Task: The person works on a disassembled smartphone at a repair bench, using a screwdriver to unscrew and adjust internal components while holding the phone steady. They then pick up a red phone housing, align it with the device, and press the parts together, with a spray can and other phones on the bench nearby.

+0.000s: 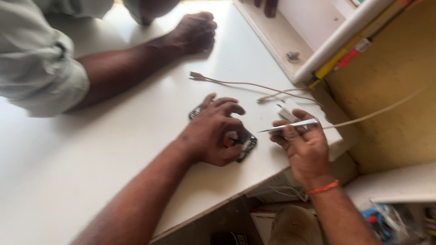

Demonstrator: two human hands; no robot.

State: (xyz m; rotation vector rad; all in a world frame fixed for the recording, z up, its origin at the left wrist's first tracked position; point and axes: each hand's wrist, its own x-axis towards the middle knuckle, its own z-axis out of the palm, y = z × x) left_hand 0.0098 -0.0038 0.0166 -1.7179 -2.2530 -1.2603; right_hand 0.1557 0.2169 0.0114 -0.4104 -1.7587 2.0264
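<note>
Two bare forearms reach up from the lower edge of the head view onto a white tabletop [91,154]. Left hand [213,134] lies palm down with fingers curled over a small dark opened device [245,144], pinning it flat to the tabletop; only the device's right end and a sliver of its upper left corner show from beneath the hand. Right hand [305,145], an orange band [323,187] at its wrist, is closed around slim metal tweezers [290,125], gripped between thumb and fingers. The tweezers point left, their tip hanging just to the right of the device and a little above it, not touching it. The device thus sits under the left hand and just left of the right hand, near the tabletop's front edge.

Beyond the hands, a thin pale cable [240,83] with a plug at its left end trails across the tabletop toward the right, where a small white block [287,109] lies just behind the right hand. Another person's hand [195,31] rests as a loose fist on the far side of the tabletop, well apart from the device, the arm emerging from a pale rolled sleeve [41,72]. A yellowish wall [390,90] stands at right.
</note>
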